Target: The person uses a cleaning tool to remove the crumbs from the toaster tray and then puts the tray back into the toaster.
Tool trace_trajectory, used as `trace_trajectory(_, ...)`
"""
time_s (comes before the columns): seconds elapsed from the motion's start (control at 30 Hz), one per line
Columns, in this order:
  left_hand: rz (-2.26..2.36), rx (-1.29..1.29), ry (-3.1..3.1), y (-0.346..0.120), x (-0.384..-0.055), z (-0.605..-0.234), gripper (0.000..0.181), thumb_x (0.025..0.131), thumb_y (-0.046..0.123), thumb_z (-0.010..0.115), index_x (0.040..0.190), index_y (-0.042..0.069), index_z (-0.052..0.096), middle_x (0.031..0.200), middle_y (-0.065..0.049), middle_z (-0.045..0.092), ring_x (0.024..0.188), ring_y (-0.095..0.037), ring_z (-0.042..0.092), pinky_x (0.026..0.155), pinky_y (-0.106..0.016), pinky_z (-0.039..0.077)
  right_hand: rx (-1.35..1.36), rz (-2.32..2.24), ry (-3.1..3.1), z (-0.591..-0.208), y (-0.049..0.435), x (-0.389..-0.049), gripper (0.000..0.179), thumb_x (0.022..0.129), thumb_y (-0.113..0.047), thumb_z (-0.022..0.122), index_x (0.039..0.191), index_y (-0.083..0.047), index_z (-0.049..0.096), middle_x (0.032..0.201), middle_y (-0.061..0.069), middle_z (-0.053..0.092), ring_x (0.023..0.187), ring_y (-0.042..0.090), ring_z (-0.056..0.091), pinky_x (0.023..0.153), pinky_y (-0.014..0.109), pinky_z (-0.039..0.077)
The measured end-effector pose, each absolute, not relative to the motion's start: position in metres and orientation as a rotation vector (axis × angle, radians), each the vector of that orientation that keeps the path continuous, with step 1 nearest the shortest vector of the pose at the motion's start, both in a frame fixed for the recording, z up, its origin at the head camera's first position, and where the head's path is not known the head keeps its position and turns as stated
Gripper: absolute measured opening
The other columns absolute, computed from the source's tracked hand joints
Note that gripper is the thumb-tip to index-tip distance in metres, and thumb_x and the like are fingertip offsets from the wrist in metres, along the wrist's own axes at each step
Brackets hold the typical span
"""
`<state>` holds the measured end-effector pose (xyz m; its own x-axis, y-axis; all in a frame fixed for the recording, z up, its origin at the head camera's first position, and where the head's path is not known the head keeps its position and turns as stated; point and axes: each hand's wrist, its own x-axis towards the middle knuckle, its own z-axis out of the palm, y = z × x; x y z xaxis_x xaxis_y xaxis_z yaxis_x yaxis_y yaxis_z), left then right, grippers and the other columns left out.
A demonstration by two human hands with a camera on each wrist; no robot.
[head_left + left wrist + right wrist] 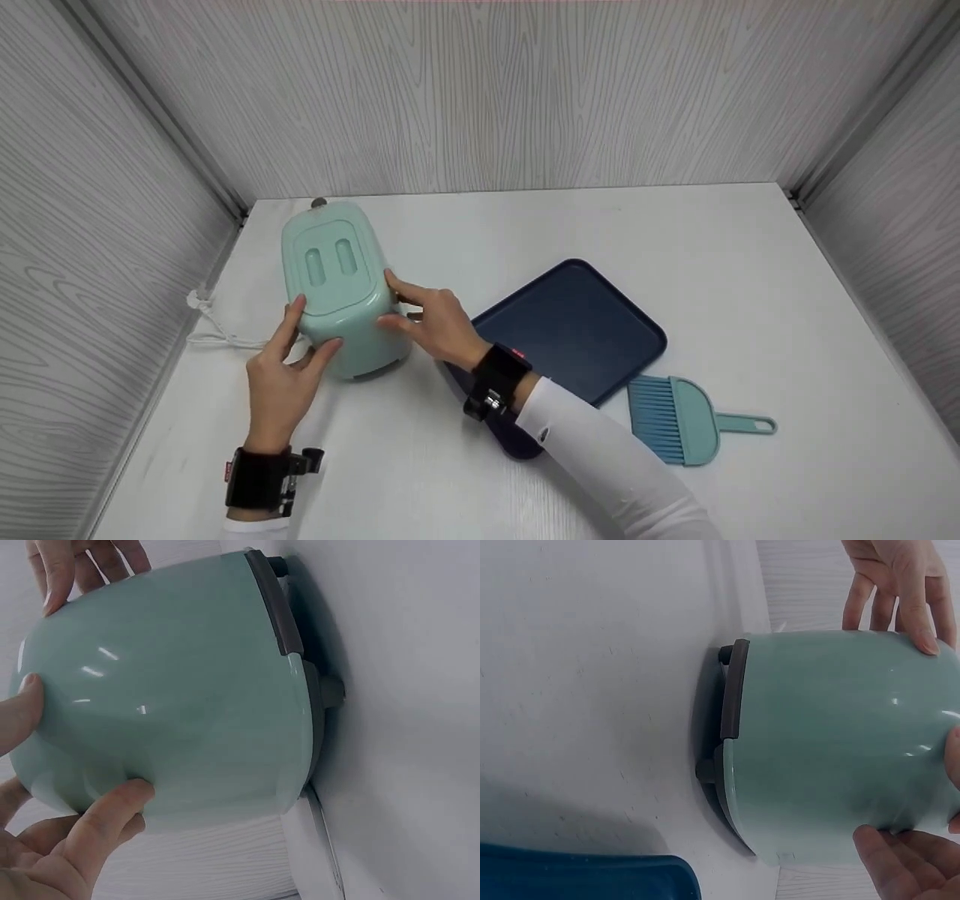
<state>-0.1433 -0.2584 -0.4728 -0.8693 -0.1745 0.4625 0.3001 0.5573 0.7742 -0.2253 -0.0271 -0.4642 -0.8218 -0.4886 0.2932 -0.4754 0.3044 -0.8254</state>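
Note:
A mint-green toaster [334,292] with a fitted lid bearing two oval recesses is at the left of the table. My left hand [281,386] grips its near left corner, thumb on the front face. At the near right corner my right hand [446,322] holds it with thumb and fingers. Both wrist views show the toaster's smooth end [172,705] between the hands. Its dark base and small feet [706,769] are close over the white tabletop. A dark knob [319,203] sticks out at the far end.
A dark blue dustpan [574,337] lies under my right forearm, its handle partly hidden by it. Beside it lies a teal brush [694,424]. A white cord [217,337] is bundled left of the toaster. Small dark specks [611,652] are scattered on the table. Wood-grain panels [487,97] surround it.

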Motion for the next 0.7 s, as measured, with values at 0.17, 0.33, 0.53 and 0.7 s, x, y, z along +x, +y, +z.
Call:
trace_trajectory(0.17,-1.281,-0.055,-2.274,-0.253,-0.139,-0.474,0.075,0.087,0.008,0.086,0.155,0.012,0.054,0.155,-0.028,0.052,0.141,-0.047,0.053,0.088,-0.005,0.052,-0.947,-1.584,2.497,-0.465,-0.027,-0.228,0.075,0.096,-0.032,0.074,0.161,-0.013,0.040,0.157,0.006,0.056,0.138,0.022,0.063,0.110,0.036,0.058)
trace_trajectory(0.33,-1.247,-0.032,-2.263,-0.248,-0.137,-0.474,0.076,0.087,0.007,0.086,0.155,0.010,0.052,0.156,-0.028,0.050,0.142,-0.046,0.053,0.088,-0.006,0.052,-0.966,-1.592,2.469,-0.467,-0.026,-0.231,0.075,0.097,-0.029,0.073,0.162,-0.013,0.039,0.159,0.006,0.055,0.140,0.021,0.062,0.114,0.038,0.055)
trace_trajectory(0.53,-1.203,0.014,-2.249,-0.239,-0.134,-0.473,0.077,0.088,0.009,0.086,0.156,0.011,0.052,0.153,-0.033,0.050,0.138,-0.048,0.056,0.086,-0.002,0.050,-0.998,-1.590,2.431,-0.466,-0.026,-0.234,0.074,0.100,-0.027,0.069,0.164,-0.012,0.035,0.162,0.006,0.050,0.145,0.021,0.057,0.117,0.042,0.052)
trace_trajectory(0.7,-1.177,0.069,-2.254,-0.233,-0.133,-0.472,0.076,0.088,0.012,0.087,0.156,0.012,0.052,0.153,-0.035,0.049,0.140,-0.049,0.053,0.087,-0.021,0.058,-1.044,-1.583,2.417,-0.466,-0.027,-0.235,0.073,0.103,-0.025,0.065,0.165,-0.008,0.031,0.164,0.010,0.048,0.148,0.023,0.054,0.118,0.040,0.052)
